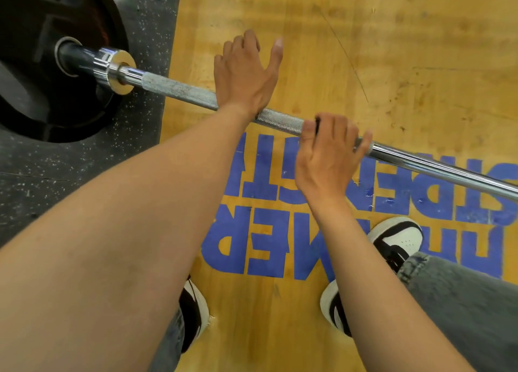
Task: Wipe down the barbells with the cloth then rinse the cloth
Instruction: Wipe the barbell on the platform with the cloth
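The floor is a yellow-toned wooden lifting platform (364, 35), its surface scuffed with dark smudges and a thin curved scratch. Large blue block lettering (252, 242) is painted across it, reading upside down from this view and chipped in places. To the left the wood meets black rubber flooring (84, 175) flecked with pale specks. Light is even and bright.

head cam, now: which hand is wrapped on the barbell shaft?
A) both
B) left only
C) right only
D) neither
C: the right hand has its fingers curled over the barbell shaft, while the left hand is spread open above it, fingers straight. No cloth is visible.
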Motion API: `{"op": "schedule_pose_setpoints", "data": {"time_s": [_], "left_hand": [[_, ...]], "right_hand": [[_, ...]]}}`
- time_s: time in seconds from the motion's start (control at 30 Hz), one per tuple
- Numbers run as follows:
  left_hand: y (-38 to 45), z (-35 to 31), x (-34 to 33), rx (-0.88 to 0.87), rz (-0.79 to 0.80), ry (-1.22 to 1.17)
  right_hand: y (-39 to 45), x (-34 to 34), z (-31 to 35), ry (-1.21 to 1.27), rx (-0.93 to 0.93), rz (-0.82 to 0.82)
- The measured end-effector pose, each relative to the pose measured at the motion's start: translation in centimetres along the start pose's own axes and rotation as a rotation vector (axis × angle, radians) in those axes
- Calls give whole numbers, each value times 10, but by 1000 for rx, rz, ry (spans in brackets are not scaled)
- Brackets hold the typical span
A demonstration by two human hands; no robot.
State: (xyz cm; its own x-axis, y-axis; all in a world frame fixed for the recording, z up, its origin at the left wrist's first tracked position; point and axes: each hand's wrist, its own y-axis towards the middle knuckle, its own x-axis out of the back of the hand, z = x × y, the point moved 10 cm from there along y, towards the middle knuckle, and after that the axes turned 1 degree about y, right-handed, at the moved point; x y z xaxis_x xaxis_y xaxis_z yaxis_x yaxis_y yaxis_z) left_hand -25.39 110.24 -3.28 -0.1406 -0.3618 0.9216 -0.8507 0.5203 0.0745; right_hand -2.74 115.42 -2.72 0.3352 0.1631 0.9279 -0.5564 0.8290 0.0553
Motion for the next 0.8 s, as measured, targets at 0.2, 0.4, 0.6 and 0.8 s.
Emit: {"op": "schedule_pose_setpoints", "data": {"time_s": [0.2,0.4,0.6,0.8], "left_hand": [[-18,1,-2,-9,24,28],[-35,14,5,-2,46,22],[-56,15,12,-24,53,23],[-72,16,17,-35,43,39]], "right_hand": [[-9,4,-18,-41,-249,-12],[-30,-23,48,10,160,218],[-43,32,-90,-113,-95,79],[-54,24,-63,-84,-246,127]]}}
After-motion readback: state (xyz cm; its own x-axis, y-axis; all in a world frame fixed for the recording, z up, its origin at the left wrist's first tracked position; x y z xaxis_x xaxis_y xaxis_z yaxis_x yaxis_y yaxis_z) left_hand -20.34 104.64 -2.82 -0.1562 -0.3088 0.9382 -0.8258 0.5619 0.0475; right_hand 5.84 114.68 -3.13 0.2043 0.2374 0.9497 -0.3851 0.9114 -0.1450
